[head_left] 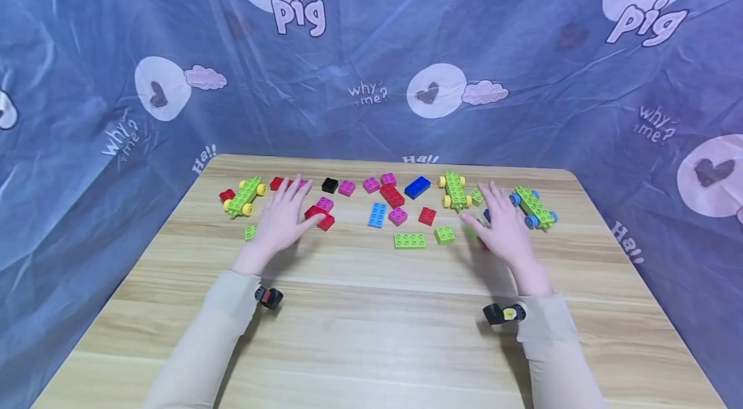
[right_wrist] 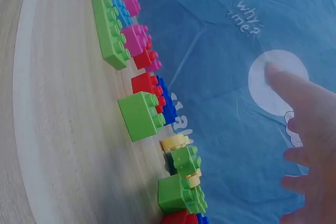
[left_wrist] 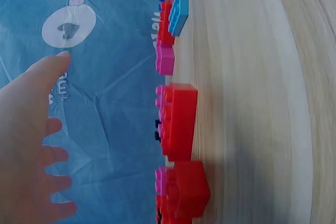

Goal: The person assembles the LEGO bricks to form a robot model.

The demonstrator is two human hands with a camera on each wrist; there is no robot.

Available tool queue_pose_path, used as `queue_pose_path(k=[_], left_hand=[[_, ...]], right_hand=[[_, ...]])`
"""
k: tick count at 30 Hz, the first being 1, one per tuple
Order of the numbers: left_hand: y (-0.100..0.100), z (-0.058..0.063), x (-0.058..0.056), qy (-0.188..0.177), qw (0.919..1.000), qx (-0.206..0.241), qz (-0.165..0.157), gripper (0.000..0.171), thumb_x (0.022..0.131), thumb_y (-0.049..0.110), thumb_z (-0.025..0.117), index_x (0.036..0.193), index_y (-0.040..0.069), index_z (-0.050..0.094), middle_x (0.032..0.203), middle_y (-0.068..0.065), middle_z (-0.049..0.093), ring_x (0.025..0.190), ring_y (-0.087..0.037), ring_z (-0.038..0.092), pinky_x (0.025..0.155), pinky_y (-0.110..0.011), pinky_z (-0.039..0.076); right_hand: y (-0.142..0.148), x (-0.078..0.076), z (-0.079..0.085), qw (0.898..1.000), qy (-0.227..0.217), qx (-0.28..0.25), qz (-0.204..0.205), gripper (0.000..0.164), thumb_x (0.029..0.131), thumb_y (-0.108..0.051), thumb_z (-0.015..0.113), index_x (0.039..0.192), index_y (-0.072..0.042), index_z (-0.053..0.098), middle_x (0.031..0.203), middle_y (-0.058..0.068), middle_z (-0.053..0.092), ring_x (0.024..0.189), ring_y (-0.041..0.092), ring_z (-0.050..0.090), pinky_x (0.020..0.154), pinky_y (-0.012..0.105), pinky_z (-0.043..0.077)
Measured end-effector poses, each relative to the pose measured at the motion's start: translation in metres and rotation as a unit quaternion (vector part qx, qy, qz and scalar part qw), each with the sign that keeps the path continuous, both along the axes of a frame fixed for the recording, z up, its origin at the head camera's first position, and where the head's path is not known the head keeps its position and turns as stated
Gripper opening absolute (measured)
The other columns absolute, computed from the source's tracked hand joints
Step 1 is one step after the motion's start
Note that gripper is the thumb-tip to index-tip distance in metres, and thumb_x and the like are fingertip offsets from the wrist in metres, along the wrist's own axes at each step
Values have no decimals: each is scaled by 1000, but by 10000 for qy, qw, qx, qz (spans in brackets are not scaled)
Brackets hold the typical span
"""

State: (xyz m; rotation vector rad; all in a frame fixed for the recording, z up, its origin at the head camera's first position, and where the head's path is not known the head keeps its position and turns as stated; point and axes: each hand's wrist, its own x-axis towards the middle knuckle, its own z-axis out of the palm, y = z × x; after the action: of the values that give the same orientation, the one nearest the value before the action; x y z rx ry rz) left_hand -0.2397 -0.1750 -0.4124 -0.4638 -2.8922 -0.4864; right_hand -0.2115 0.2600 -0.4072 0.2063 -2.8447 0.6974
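My left hand (head_left: 282, 220) hovers with spread fingers over the left part of the bricks, holding nothing. Red bricks (head_left: 327, 222) and a pink brick (head_left: 324, 204) lie just beside its thumb. A green wheeled base with yellow wheels (head_left: 244, 197) sits to its left. My right hand (head_left: 504, 226), fingers also spread and holding nothing, is above the right part of the bricks, partly hiding green, dark blue and red ones. Beside it stand a blue-wheeled green base (head_left: 534, 208) and a yellow-wheeled one (head_left: 455, 190). In the right wrist view a square green brick (right_wrist: 140, 116) stands near the hand.
Between the hands lie a light blue brick (head_left: 376, 215), a long green brick (head_left: 409, 241), a blue brick (head_left: 417, 187), a black brick (head_left: 329, 185) and several pink and red ones. The wooden table (head_left: 371, 344) ends at a blue patterned cloth (head_left: 371, 28) behind.
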Motion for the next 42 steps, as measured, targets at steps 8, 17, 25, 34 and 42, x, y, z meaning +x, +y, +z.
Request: queue_pose_path(k=[8,17,25,34,42], left_hand=[[-17,6,0,243,9985,493,-5,68,92,43,60,145,4,41,151,-20,35,141,-40,29,114,-56,24],[-35,4,-1,426,9953,860,126,61,93,40,60,138,2,46,142,-21,46,133,-39,40,110,-54,31],[-56,-3,-1,326,9911,1289,108,56,94,29,62,136,-3,46,139,-25,48,130,-42,41,109,-57,31],[-97,-5,0,213,9935,1087,252,59,94,29,61,138,-5,43,140,-30,43,130,-48,37,107,-62,29],[-126,-5,-2,217,9947,953,304,59,92,22,64,136,-9,42,135,-34,45,121,-50,43,102,-64,33]], right_hand=[[-6,-1,-4,9968,186,-725,264,77,94,-41,60,149,1,27,154,28,25,140,48,23,112,64,19],[-16,0,-5,9931,482,-1046,223,61,93,-25,63,141,5,40,141,29,44,128,47,41,107,61,31],[-22,2,-13,9905,335,-1300,309,56,94,-20,62,141,1,41,142,25,45,130,44,41,106,60,32],[-25,3,-18,9854,360,-1610,430,54,93,-17,63,140,0,43,140,22,48,129,41,43,106,58,34],[-22,2,-21,9841,349,-1678,463,52,93,-18,63,139,0,44,139,22,49,127,40,44,105,58,34]])
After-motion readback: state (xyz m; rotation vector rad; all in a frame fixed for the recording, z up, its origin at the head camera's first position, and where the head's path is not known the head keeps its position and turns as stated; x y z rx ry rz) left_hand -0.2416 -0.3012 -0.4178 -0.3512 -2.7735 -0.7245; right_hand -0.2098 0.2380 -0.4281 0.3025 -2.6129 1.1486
